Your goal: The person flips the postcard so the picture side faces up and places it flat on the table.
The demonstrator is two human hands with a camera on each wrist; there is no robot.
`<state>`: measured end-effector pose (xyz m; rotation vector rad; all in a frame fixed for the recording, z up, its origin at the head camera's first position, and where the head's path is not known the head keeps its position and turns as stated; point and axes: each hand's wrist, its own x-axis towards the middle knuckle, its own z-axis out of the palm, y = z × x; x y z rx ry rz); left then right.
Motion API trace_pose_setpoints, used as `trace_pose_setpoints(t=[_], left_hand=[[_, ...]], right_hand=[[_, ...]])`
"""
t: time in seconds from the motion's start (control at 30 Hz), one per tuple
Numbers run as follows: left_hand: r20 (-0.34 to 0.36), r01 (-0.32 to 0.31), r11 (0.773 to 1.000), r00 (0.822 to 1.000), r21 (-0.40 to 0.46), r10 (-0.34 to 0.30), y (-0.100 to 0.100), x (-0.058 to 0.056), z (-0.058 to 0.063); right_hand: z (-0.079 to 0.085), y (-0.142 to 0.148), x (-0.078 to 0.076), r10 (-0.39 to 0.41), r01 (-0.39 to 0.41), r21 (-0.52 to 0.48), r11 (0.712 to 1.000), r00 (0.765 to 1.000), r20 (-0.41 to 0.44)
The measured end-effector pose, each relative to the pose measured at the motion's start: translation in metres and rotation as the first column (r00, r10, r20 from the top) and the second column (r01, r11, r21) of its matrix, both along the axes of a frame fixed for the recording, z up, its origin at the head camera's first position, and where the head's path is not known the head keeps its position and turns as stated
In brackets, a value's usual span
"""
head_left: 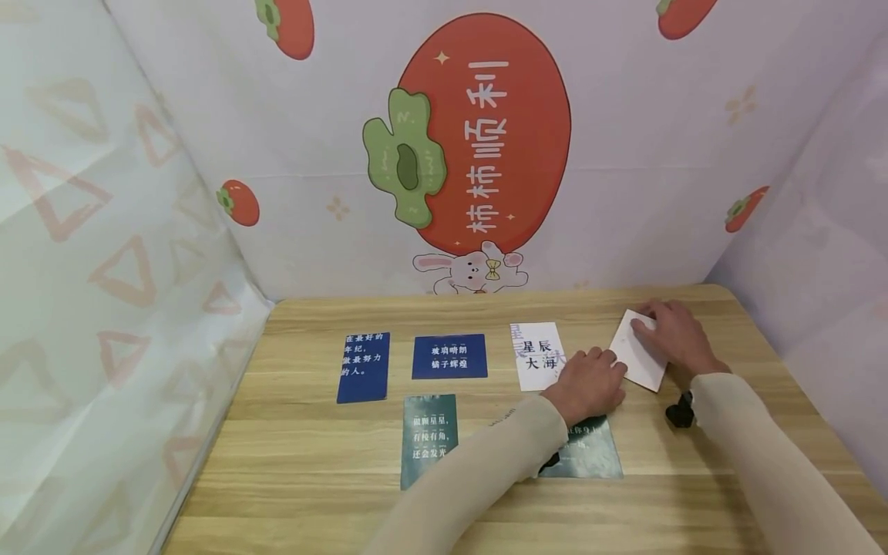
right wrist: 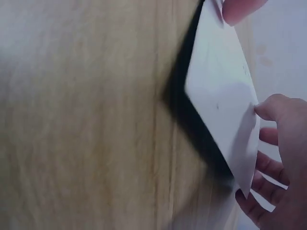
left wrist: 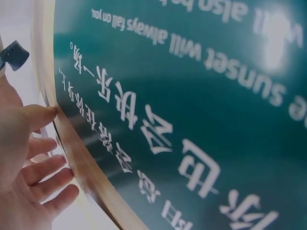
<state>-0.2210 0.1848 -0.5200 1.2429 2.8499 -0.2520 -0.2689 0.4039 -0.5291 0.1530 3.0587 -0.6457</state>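
A white card [head_left: 635, 356], its blank side up, is tilted above the table at the right. My right hand [head_left: 676, 337] grips its far right edge; the right wrist view shows the thumb on top and fingers along the edge of the same card [right wrist: 223, 103]. My left hand [head_left: 588, 385] reaches across to the card's left edge, and its fingertip [right wrist: 240, 10] lies over the far end in the right wrist view. Below the left forearm lies a green card [head_left: 590, 455] with white print, partly covered; it fills much of the left wrist view.
Left of the hands lie a white printed card [head_left: 534, 339], a blue card [head_left: 449, 366], another blue card [head_left: 364, 378] and a green card [head_left: 428, 432], partly behind the left sleeve. The wooden table [head_left: 291, 462] meets a printed cloth backdrop [head_left: 298, 139] at its far edge.
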Motion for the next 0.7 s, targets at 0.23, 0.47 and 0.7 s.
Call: trace_pose_setpoints(t=[0.23,0.47,0.7], left_hand=[[-0.080,0.054,0.998,0.995,0.033,-0.051,0.001,-0.005,-0.004],[-0.150,0.103,0.994,0.984,0.021,-0.098,0.004,-0.004,-0.007],[-0.162,0.082,0.997,0.983,-0.006,-0.082,0.005,0.003,-0.004]], right_hand=[[-0.001,0.005,0.008,0.069,-0.070,-0.001,0.998,0.997,-0.031],[0.002,0.006,0.014,0.081,-0.083,-0.052,0.995,0.995,-0.051],[0.005,0.001,0.009,0.050,-0.051,-0.042,0.998,0.998,-0.044]])
